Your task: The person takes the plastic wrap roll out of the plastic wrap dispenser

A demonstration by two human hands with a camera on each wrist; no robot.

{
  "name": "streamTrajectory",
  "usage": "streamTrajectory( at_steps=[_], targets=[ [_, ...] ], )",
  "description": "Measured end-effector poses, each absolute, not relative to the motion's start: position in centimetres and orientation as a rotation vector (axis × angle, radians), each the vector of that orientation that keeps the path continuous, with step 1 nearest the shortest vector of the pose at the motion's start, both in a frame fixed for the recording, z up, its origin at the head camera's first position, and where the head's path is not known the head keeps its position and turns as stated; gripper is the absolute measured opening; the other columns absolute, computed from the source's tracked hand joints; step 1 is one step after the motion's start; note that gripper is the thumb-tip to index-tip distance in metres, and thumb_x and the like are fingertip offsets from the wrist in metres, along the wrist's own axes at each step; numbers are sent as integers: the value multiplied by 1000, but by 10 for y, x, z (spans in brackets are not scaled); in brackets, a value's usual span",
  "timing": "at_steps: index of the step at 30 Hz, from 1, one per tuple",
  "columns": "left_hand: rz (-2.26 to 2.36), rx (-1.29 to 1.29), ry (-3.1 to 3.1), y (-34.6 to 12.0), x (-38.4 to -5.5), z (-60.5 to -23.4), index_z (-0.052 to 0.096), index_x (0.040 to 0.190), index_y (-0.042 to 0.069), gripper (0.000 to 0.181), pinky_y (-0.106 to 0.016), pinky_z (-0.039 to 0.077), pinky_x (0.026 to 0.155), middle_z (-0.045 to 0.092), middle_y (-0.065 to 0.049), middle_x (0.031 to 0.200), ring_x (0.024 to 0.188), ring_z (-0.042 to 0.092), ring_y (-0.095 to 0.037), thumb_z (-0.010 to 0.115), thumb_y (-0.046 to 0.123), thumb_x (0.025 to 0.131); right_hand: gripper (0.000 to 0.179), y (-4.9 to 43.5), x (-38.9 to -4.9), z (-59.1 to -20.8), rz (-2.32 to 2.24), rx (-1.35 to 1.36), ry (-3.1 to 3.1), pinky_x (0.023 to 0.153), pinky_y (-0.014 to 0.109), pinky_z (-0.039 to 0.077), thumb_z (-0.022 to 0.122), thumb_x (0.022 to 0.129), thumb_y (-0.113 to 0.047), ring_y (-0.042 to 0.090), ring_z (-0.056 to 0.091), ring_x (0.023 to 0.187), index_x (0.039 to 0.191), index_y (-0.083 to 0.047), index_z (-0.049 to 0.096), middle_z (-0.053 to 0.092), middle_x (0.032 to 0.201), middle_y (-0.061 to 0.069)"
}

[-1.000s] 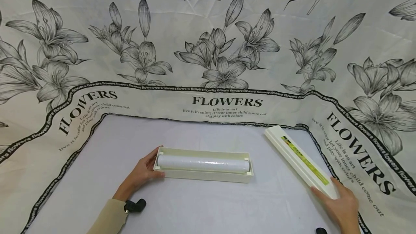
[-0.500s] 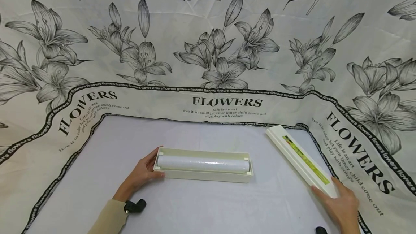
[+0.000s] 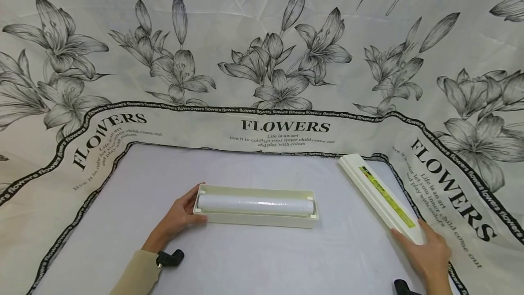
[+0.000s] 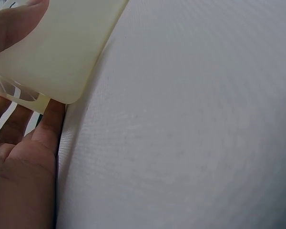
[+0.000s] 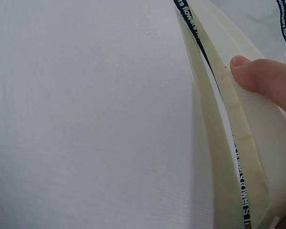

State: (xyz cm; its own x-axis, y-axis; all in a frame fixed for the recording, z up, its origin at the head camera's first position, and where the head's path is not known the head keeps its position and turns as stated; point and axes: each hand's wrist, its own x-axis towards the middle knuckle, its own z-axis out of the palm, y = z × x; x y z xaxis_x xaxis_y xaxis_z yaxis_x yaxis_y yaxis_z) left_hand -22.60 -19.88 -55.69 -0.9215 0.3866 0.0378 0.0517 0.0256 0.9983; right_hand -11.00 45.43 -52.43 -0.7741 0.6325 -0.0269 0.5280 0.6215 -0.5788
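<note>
Near the table's middle in the head view lies a cream dispenser box (image 3: 262,220), its top open. Inside it is a shiny white roll of cling film (image 3: 255,203). My left hand (image 3: 176,217) grips the box's left end, thumb on the front side; in the left wrist view the box end (image 4: 66,62) sits between thumb and fingers. At the right, my right hand (image 3: 430,251) holds the near end of the white lid (image 3: 386,197), which bears a green-yellow label and slants to the far left. The thumb (image 5: 262,78) presses the lid's side in the right wrist view.
A white tabletop (image 3: 254,263) lies under everything. Floral cloth (image 3: 282,126) with a black-lettered border rises behind and along both sides. The lid lies close to the right-hand border. A black wrist device (image 3: 169,258) sits by the left sleeve (image 3: 137,274).
The lid has shifted slightly to the right and away from me, held by my right hand. My left hand and the box stay in place. The head view has tilted a little.
</note>
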Motion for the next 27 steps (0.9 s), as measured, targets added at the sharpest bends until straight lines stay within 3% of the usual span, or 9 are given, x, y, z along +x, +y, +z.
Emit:
streamTrajectory(
  at_steps=[27],
  targets=[
    [1974,447,2067,-198,-226,-556,23,165,11,112,-8,38,108,26,-15,168,135,41,13,88,3,75,106,457,-113,-529,820,-905,-2657,109,68,28,80,84,-48,59,28,134,160,1,25,31,150,44]
  ],
)
